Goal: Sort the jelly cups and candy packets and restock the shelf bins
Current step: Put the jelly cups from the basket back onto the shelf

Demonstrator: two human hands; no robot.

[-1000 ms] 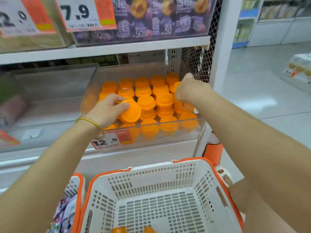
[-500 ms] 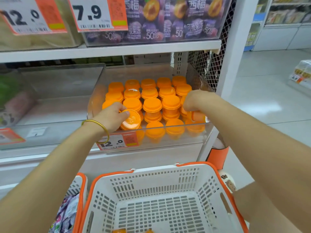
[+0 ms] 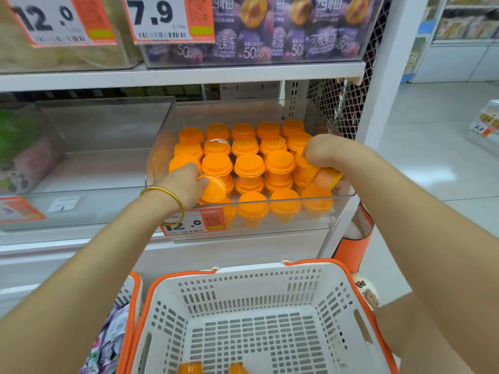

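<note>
A clear shelf bin [image 3: 340,195] holds several orange jelly cups [image 3: 249,164] stacked in rows. My left hand [image 3: 181,184], with a gold bangle on the wrist, grips a tilted orange jelly cup [image 3: 213,188] at the bin's front left. My right hand [image 3: 322,153] holds another orange jelly cup [image 3: 326,178] on its side over the bin's front right corner. Below the shelf stands a white basket with an orange rim [image 3: 310,268]; two orange jelly cups [image 3: 190,368] lie at its bottom near the frame's lower edge.
A second basket [image 3: 129,306] at lower left holds candy packets [image 3: 108,346]. An almost bare clear bin [image 3: 102,147] sits left of the orange one. The upper shelf carries purple jelly pouches [image 3: 270,31] and price tags. A white post [image 3: 378,90] edges the shelf; an aisle lies to the right.
My right hand has dropped from the bin's back right to its front right corner with a cup. My left hand stays at the front left, its cup tilted further down.
</note>
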